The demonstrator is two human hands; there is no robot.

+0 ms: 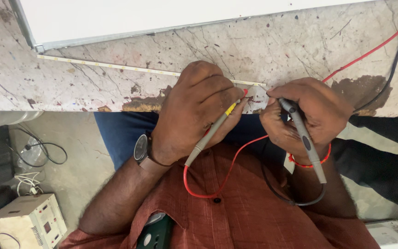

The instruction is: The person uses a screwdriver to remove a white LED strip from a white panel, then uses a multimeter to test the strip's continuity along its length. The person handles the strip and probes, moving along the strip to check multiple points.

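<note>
1. The left hand (194,110) has its fingers closed around a red-tipped test probe (215,130), gripped like a pen, with the tip pointing at the right end of a thin white light strip (116,67).
2. The right hand (307,113) has its fingers wrapped around a black test probe (302,136), its tip also aimed at the strip's end, close to the red one.
3. The light strip lies flat on a worn marble surface (47,90), running from the left to where both probe tips meet, just beside the surface's near edge.
4. A red wire (226,177) loops from the left probe across the person's rust-coloured shirt (236,216); a black wire (277,191) curves below the right probe.
5. A watch (141,148) sits on the left wrist, a red band (325,157) on the right.
6. A white panel (162,14) lies at the far side of the surface.
7. A cream box with a small display (28,221) stands on the floor at lower left.
</note>
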